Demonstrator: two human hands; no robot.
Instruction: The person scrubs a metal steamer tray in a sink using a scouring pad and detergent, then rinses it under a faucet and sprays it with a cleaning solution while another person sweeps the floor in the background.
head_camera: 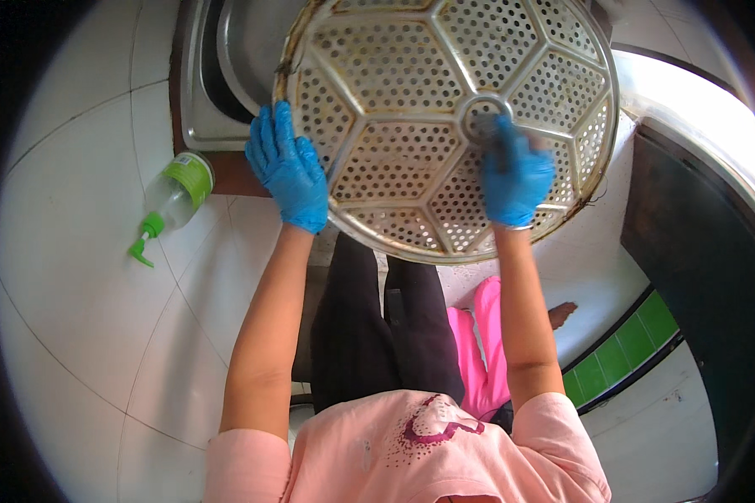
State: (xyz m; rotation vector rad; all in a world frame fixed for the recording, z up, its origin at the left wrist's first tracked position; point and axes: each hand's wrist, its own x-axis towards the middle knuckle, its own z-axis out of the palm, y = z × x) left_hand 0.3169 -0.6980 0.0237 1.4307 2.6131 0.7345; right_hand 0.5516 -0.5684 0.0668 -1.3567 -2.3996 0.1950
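Note:
A large round perforated metal steamer tray (409, 160), stained brown along its ribs and rim, is tilted up before me. My left hand (292, 170), in a blue disposable glove, holds its left rim with the fingers pointing upward. Close to the tray's central ring, my right hand (516, 176), gloved the same way, presses a dark grey scouring pad (489, 131) against the perforated face. Motion blurs that hand, and the pad is partly covered by the fingers.
Behind the tray's left side is a stainless steel sink (198, 132). A clear pump bottle (176, 188) with a green label and pump lies left on white tiles (82, 207). Pink fabric (478, 352) hangs below right, and a dark panel (679, 232) stands at the right.

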